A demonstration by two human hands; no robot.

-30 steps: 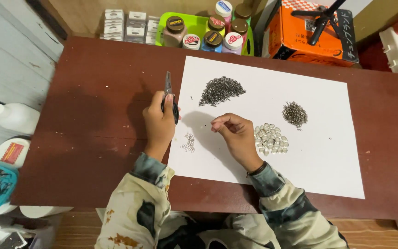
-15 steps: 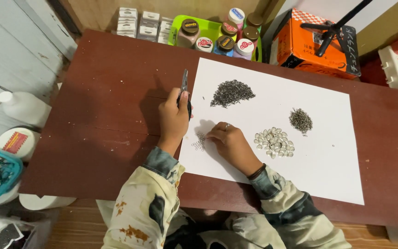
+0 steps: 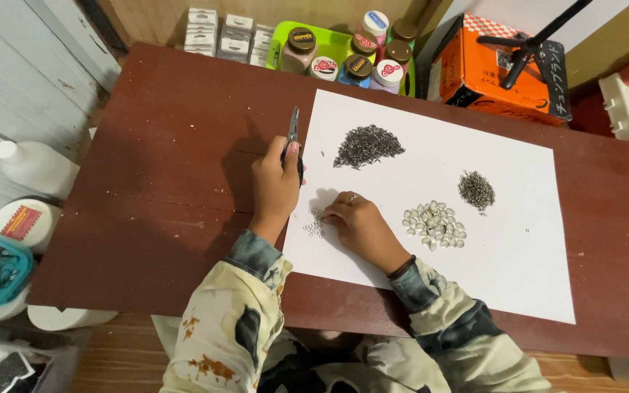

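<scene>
Here, a small cluster of metal rings (image 3: 315,222) lies left of centre on the white paper (image 3: 518,255); the right hand (image 3: 358,222) pinches among them, fingertips together; the left hand (image 3: 274,185) grips upright pliers (image 3: 293,135), keeping them ready just above.

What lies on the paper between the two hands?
In the head view, a small scatter of tiny metal rings lies on the white paper between the left hand and the right hand.
</scene>
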